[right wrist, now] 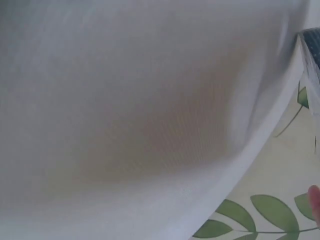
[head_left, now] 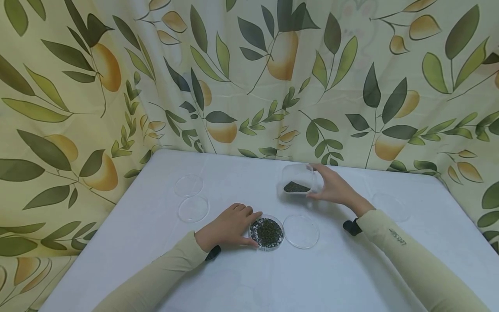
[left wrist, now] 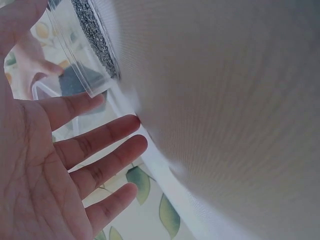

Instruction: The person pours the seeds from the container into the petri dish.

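Note:
My left hand holds the left rim of a round clear petri dish between thumb and index finger. Its other fingers are spread, as the palm shows in the left wrist view. Dark greenish-brown granules lie in the dish over a speckled white bottom. To the back right, my right hand grips a clear plastic container by its right side, with a heap of dark granules inside. In the right wrist view, only a fingertip and part of the container show at the edge.
A clear round lid or dish lies against the filled dish's right side. Two similar clear discs, one farther back and one nearer, lie at left, and a faint one at right. A leaf-print curtain hangs behind the white table.

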### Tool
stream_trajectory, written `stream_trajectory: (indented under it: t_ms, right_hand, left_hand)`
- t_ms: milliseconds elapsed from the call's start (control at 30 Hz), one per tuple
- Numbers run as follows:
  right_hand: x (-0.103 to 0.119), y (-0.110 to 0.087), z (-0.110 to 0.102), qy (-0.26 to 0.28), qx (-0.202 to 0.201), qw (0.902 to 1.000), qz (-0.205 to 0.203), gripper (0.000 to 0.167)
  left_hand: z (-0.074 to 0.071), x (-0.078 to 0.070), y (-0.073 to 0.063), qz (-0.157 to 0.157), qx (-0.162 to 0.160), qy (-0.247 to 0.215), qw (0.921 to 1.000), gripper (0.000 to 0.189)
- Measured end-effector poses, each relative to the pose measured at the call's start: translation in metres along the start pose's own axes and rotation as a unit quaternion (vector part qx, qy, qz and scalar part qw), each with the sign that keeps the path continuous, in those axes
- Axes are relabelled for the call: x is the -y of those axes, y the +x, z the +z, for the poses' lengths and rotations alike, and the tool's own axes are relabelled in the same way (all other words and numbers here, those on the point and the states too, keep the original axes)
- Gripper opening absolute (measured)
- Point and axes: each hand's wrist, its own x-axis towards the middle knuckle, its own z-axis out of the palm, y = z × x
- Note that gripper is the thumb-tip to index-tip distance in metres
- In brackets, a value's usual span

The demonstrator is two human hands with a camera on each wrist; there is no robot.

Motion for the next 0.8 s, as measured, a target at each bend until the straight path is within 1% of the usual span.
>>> stream_trajectory:
  t_ms: [100, 233, 533, 800]
  right_hand:
    - [-0.002, 0.002, -0.002, 0.000, 0.021, 0.9997, 0.015, 0.091]
    - [-0.004, 0.003, -0.006, -0.018, 0.041, 0.9985, 0.032, 0.092]
    - [-0.009, 0.000, -0.011, -0.075, 0.051, 0.9945, 0.052, 0.091]
    - [-0.013, -0.004, -0.012, -0.092, 0.073, 0.9902, 0.076, 0.089]
  left_hand:
    - [-0.001, 0.000, 0.000, -0.001, 0.004, 0.000, 1.0000, 0.084]
    - [-0.001, 0.000, 0.000, -0.002, 0.007, -0.002, 1.0000, 0.084]
    - [-0.001, 0.000, 0.000, -0.006, 0.012, -0.006, 0.9999, 0.084]
    - [-0.002, -0.001, 0.000, -0.006, 0.009, -0.007, 0.9999, 0.084]
